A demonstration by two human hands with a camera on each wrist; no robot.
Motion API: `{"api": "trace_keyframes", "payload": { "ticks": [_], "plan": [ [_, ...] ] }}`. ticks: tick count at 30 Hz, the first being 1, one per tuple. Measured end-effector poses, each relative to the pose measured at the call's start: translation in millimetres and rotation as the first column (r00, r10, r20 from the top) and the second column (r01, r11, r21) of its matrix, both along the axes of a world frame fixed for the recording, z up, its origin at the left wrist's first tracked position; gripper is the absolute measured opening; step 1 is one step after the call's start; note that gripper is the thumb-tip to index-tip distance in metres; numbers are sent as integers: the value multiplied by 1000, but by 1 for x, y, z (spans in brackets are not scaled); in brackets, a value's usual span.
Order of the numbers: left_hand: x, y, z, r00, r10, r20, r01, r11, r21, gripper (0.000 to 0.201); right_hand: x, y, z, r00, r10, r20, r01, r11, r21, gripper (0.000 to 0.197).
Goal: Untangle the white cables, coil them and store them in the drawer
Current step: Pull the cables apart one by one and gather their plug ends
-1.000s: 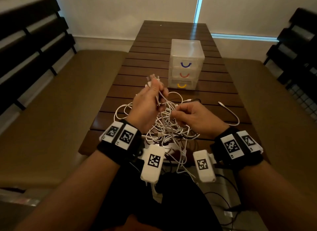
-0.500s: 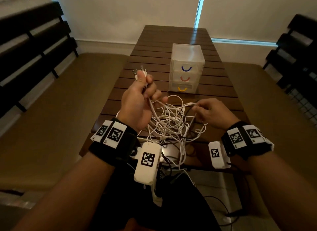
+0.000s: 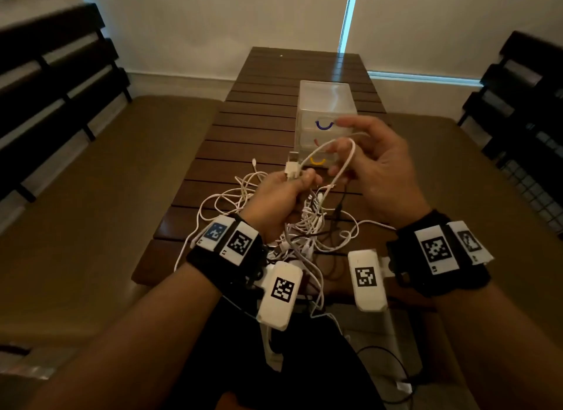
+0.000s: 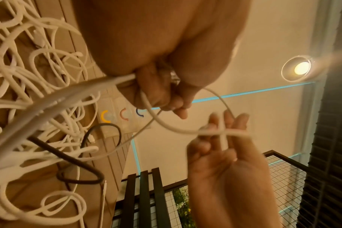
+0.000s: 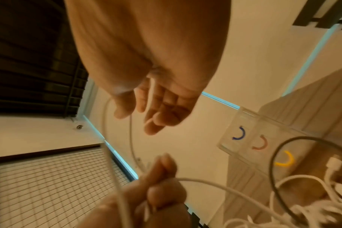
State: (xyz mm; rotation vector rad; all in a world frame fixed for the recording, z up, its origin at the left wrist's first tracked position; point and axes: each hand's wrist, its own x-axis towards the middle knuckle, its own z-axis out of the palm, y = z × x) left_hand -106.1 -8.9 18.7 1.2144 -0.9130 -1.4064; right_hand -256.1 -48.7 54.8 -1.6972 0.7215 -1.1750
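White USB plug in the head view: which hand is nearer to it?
Left. The left hand grips the plug at its base; the right hand is apart, to its right, with a loop of the plug's cable over its fingers.

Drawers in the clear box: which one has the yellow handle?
The bottom drawer, the one closest to the table. The middle drawer has a red handle and the top drawer a blue one.

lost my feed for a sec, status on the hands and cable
Left hand grips cable by its plug. Right hand open, loop draped over fingers. Tangle on table, black cable mixed in; drawers shut.
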Motion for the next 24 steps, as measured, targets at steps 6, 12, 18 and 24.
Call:
{"api": "trace_keyframes", "payload": {
  "ticks": [6,12,18,24],
  "plan": [
    [14,5,20,989,-60,-131,38,985,-169,25,-1,1,-52,780,334,-530,-181,930,319,13],
    [14,6,11,990,-135,-31,126,970,-209,25,-3,-10,-50,894,100,-436,-45,990,136,26],
    [-1,8,-10,956,-276,102,263,957,126,10,-7,-7,-17,959,195,-205,-195,981,22,26],
    [-1,13,-27,856,-275,438,268,960,81,31,-24,-7,-5,986,70,151,-69,998,-17,18]
  ]
}}
